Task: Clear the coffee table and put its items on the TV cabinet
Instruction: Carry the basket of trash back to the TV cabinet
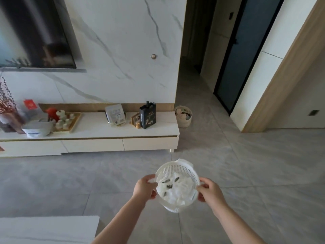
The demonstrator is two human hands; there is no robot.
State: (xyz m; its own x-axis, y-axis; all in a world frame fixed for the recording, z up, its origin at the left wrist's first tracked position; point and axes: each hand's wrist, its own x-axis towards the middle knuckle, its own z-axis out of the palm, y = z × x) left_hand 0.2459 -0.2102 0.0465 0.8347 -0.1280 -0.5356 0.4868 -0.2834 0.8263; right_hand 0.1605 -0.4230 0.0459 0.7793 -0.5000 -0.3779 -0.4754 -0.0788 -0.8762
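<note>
A round white perforated basket [173, 170] hangs over the grey floor between my hands. White crumpled tissue and several small dark bits lie inside it. My left hand [145, 188] grips its left rim and my right hand [210, 192] grips its right rim. The white TV cabinet [98, 131] runs along the marble wall ahead and to the left, some way off. A corner of the white coffee table [49, 229] shows at the bottom left.
On the cabinet stand a black box [148, 115], a white packet [115, 113], a small framed calendar [135, 118], a wooden tray of white cups [67, 121], a white bowl [37, 128] and dried flowers [7, 106]. A small bin [183, 116] sits on the floor past its right end.
</note>
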